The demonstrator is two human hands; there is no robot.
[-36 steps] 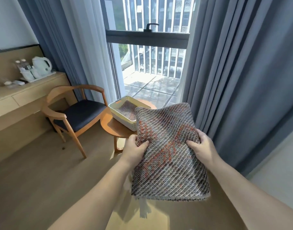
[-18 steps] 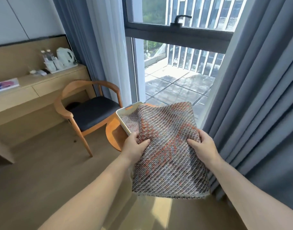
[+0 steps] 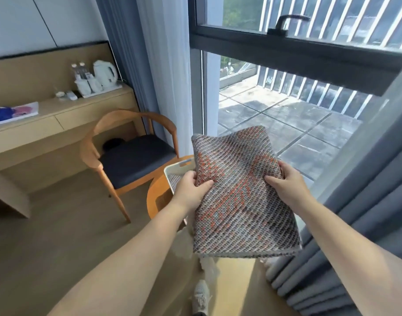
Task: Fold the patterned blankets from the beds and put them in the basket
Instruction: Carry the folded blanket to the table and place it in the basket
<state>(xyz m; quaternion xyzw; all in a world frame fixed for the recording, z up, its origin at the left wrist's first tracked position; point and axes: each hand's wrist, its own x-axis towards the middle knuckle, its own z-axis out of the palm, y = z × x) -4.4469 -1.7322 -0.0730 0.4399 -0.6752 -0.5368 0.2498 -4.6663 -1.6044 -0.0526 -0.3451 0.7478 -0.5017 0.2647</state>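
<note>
I hold a folded patterned blanket (image 3: 238, 197), woven in grey, white and orange, flat in front of me. My left hand (image 3: 192, 188) grips its left edge and my right hand (image 3: 284, 185) grips its right edge, thumbs on top. The blanket hangs over a cream plastic basket (image 3: 177, 168) and hides most of it. Inside the basket, a strip of another patterned blanket (image 3: 173, 180) shows. The basket stands on a small round wooden table (image 3: 156, 195) by the window.
A wooden armchair (image 3: 129, 156) with a dark seat stands left of the table. Behind it runs a long wooden desk (image 3: 47, 119) with a kettle tray (image 3: 97, 78). Grey curtains (image 3: 364, 213) hang at the right. My shoe (image 3: 201, 297) shows on the floor below.
I have stepped closer to the table and window. The blanket, held in both hands the same way, now covers most of the basket.
</note>
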